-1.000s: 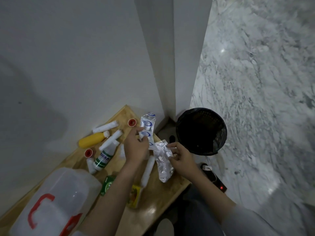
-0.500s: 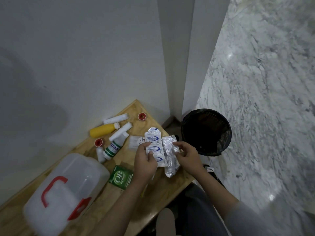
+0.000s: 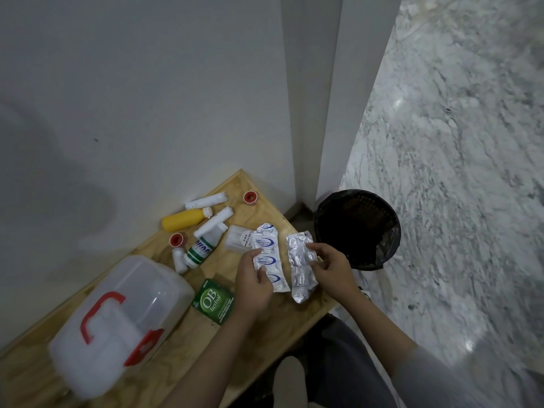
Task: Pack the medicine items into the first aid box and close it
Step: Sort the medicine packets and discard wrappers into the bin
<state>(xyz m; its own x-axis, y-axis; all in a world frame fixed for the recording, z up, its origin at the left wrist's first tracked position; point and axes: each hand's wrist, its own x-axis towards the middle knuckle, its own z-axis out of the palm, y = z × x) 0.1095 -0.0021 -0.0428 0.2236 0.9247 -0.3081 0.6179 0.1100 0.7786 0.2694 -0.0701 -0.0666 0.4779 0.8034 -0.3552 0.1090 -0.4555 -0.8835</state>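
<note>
My left hand (image 3: 253, 285) grips a silver pill strip with blue labels (image 3: 269, 254) above the wooden table (image 3: 182, 340). Beside it my right hand (image 3: 331, 267) holds a plain silver blister strip (image 3: 298, 275); the two strips are apart. The white translucent first aid box (image 3: 117, 319), with a red handle and red latch, sits closed at the left. On the table lie a green OB herbal box (image 3: 214, 301), a yellow bottle (image 3: 185, 219), a white bottle with green print (image 3: 203, 248), two white tubes (image 3: 206, 201), two red caps (image 3: 250, 197) and a clear packet (image 3: 237, 237).
A black bin (image 3: 357, 228) with a liner stands on the marble floor just past the table's right end. White walls and a corner pillar (image 3: 312, 113) back the table. My knees show below the table's front edge.
The view has shifted down and left, showing more of the box. My hands pulled the two strips apart and lowered them toward me; the green box is now uncovered.
</note>
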